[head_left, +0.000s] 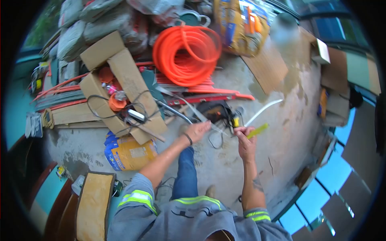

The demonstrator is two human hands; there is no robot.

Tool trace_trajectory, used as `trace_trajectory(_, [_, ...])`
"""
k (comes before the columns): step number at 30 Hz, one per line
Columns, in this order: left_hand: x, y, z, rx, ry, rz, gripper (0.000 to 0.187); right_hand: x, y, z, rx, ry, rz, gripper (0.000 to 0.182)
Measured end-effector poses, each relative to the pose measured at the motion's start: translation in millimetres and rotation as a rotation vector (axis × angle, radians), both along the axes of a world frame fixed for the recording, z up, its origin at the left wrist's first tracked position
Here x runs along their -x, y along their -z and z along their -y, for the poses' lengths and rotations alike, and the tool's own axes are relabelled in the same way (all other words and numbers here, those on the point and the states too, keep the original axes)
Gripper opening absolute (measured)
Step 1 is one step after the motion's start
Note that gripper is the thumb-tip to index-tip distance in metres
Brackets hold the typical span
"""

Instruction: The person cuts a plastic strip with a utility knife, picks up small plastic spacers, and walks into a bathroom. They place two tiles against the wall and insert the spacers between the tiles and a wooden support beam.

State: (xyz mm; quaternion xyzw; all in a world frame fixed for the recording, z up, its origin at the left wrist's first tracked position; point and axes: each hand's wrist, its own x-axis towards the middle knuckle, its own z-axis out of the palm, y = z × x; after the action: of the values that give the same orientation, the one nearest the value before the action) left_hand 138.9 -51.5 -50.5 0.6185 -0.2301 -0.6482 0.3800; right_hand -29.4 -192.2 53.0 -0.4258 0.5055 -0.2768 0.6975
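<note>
My left hand (198, 131) is closed around a long pale strip (187, 105), which trails up and left from it toward the red and orange lengths. Between the hands runs a thin pale stretch, right up to my right hand (246, 143). That hand is also closed, and a slim yellow-green tool (258, 131) sticks out of it to the right. Above its fingers a white strip end (265, 109) curves up and right. A black tool bag (213, 111) lies on the floor just beyond the hands. Whether the two pale pieces are one length I cannot tell.
An orange coil of tubing (187, 56) lies at the top, beside an open cardboard box (134, 80) of cords and fittings. Yellow-blue sacks (130, 152) lie left and at the back. A red level (207, 98) and cardboard sheet (265, 70) are on the floor. A person's blurred head (284, 29) is beyond.
</note>
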Motion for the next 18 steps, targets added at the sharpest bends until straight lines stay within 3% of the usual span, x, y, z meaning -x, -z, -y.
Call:
trace_trajectory(1, [11, 11, 8, 0.145, -0.016, 0.092, 0.062, 13, -13, 0, -0.033, -0.129, 0.028, 0.029])
trace_trajectory(2, [15, -3, 27, 0.081, -0.152, -0.131, 0.067, 24, -24, 1, -0.067, -0.265, 0.066, 0.03])
trace_trajectory(3, [17, -27, 41, -0.002, -0.286, -0.353, 0.072, 39, -35, -3, -0.059, -0.249, 0.056, 0.03])
trace_trajectory(4, [14, -53, 57, -0.141, -0.424, -0.763, 0.074, 49, -42, -6, -0.076, -0.321, 0.068, 0.029])
trace_trajectory(5, [20, -58, 66, -0.057, -0.491, -1.015, 0.06, 58, -49, -7, -0.091, -0.4, 0.085, 0.028])
trace_trajectory(7, [40, -90, 82, 0.08, -0.547, -0.885, 0.042, 79, -66, -9, -0.107, -0.401, 0.09, 0.029])
trace_trajectory(9, [51, -105, 95, 0.26, -0.55, -0.867, 0.035, 107, -78, -14, -0.144, -0.423, 0.129, 0.029])
trace_trajectory(15, [104, -172, 88, 0.326, -0.517, -0.591, 0.024, 202, -93, -17, -0.176, -0.449, 0.15, 0.028])
trace_trajectory(18, [145, -181, 80, 0.35, -0.505, -0.276, 0.017, 253, -86, -14, -0.189, -0.551, 0.228, 0.029])
